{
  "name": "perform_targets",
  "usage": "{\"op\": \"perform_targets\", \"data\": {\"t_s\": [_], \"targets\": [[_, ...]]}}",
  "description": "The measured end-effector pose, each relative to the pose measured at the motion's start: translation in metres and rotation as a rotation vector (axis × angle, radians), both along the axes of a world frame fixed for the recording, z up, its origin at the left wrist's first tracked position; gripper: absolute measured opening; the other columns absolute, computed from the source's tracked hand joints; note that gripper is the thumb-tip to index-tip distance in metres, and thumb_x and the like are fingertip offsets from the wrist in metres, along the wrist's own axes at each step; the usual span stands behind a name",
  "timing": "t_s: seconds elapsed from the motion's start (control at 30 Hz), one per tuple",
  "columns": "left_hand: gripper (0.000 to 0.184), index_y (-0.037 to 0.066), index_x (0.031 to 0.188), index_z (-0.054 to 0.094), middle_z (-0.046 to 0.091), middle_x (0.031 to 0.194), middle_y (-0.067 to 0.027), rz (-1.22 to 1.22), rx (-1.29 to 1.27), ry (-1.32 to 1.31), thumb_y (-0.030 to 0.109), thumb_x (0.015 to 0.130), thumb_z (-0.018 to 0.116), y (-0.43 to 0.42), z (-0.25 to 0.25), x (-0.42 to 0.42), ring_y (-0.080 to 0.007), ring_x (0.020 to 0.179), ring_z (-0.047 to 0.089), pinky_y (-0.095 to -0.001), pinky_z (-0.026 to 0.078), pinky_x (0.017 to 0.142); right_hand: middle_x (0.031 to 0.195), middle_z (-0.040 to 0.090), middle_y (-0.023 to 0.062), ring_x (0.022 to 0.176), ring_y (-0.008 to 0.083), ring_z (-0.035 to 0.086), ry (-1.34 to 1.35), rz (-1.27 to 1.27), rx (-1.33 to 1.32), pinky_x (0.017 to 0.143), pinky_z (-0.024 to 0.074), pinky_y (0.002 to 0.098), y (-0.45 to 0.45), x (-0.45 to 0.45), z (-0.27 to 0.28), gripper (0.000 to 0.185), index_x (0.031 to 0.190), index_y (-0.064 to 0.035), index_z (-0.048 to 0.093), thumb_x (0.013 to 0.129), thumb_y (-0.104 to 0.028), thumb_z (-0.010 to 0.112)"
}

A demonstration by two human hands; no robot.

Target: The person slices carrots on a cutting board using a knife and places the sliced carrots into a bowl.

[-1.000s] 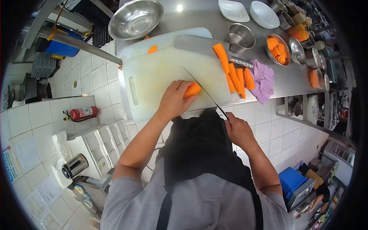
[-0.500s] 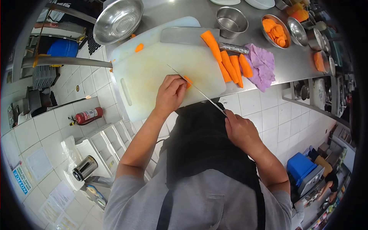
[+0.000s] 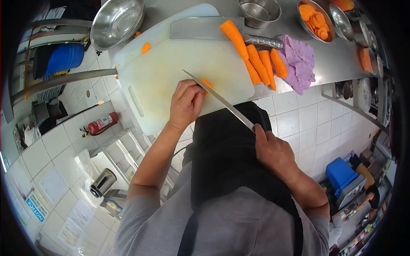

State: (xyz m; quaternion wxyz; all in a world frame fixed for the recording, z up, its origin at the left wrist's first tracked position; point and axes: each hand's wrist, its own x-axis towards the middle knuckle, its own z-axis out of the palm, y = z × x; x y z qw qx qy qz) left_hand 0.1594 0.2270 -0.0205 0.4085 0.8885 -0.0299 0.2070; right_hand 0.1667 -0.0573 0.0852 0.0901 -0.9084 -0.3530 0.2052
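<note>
My left hand (image 3: 187, 102) is closed around a carrot piece (image 3: 206, 84) on the white cutting board (image 3: 171, 64); its fingers hide part of the piece. My right hand (image 3: 273, 149) grips the handle of a long knife (image 3: 226, 104), whose blade slants across the board beside my left fingertips. Several peeled carrots (image 3: 258, 66) lie at the board's right edge. A wide cleaver (image 3: 200, 29) rests flat along the back of the board. One small carrot piece (image 3: 146, 47) sits at the board's back left.
A purple cloth (image 3: 297, 64) lies right of the carrots. Behind are a steel pot (image 3: 260, 13), a bowl of carrot slices (image 3: 317, 23) and a perforated steel bowl (image 3: 117, 23). A fire extinguisher (image 3: 101, 123) is at the left. Another person (image 3: 373, 196) is far off at the lower right.
The view has shifted, moving the board left and up in the frame. My left hand has closed further over the carrot piece, and the knife's blade now shows a broader face.
</note>
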Motion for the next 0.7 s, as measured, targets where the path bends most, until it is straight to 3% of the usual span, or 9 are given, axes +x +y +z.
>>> {"op": "perform_targets", "data": {"t_s": [0.23,0.5,0.7], "targets": [[0.018,0.001,0.091,0.063,0.063,0.1,-0.0097,-0.035,-0.045,0.032,-0.009,0.077,0.07,0.003,-0.002,0.0,-0.0288,0.089,0.061,-0.0359,0.052,0.072,0.07,0.057,0.0093,0.053,0.0254,0.064,0.037,-0.03,-0.044,0.044,0.0515,0.0371,0.007,-0.007,0.0,0.036,0.124,0.0026,0.053,0.09,-0.007,0.057],[0.013,-0.001,0.092,0.065,0.065,0.101,-0.011,-0.062,-0.036,0.032,-0.01,0.083,0.067,0.005,-0.001,0.002,-0.0257,0.089,0.061,-0.032,0.052,0.07,0.06,0.056,0.0081,0.051,0.0286,0.065,0.098,-0.027,-0.096,0.044,0.0517,0.0403,0.017,0.006,0.006,0.009,0.094,-0.0043,0.047,0.093,-0.008,0.056],[0.013,0.0,0.092,0.065,0.065,0.1,-0.0112,-0.067,-0.05,0.03,-0.009,0.083,0.069,0.006,-0.003,0.002,-0.026,0.091,0.062,-0.0314,0.052,0.07,0.062,0.061,0.0116,0.055,0.0317,0.067,0.175,-0.038,-0.097,0.047,0.0535,0.0433,0.025,0.016,-0.015,0.009,0.094,-0.0051,0.047,0.098,-0.012,0.052]]}}
